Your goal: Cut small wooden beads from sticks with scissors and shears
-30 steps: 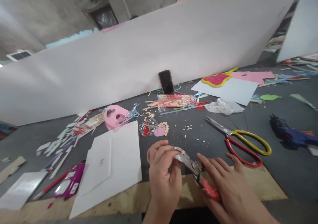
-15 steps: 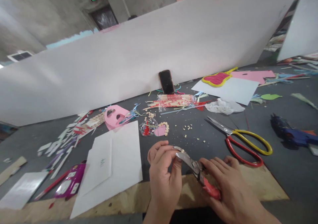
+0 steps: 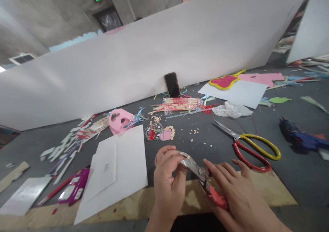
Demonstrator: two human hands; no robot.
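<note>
My right hand (image 3: 235,187) grips the red-handled pruning shears (image 3: 197,170), its fingers reaching over the handles. The curved silver jaws point up and left towards my left hand (image 3: 169,177). My left fingers are pinched together by the jaw tips; whatever sits between them is too small and hidden to make out. Beyond the hands, several small beige pieces (image 3: 194,131) lie scattered on the dark table. A pink shape edged with similar beige pieces (image 3: 166,134) lies beside a clear bag of small bits (image 3: 152,131).
Large scissors (image 3: 246,141) with red and yellow handles lie to the right, near a blue glue gun (image 3: 300,136). White sheets (image 3: 128,170) cover the left front. A bundle of sticks (image 3: 180,104) lies before a leaning phone (image 3: 172,84). A white partition (image 3: 128,64) stands behind.
The shears' jaws look closer together, and the beige bit between them no longer shows clearly. My right fingers have straightened slightly over the handles. The left hand has barely shifted.
</note>
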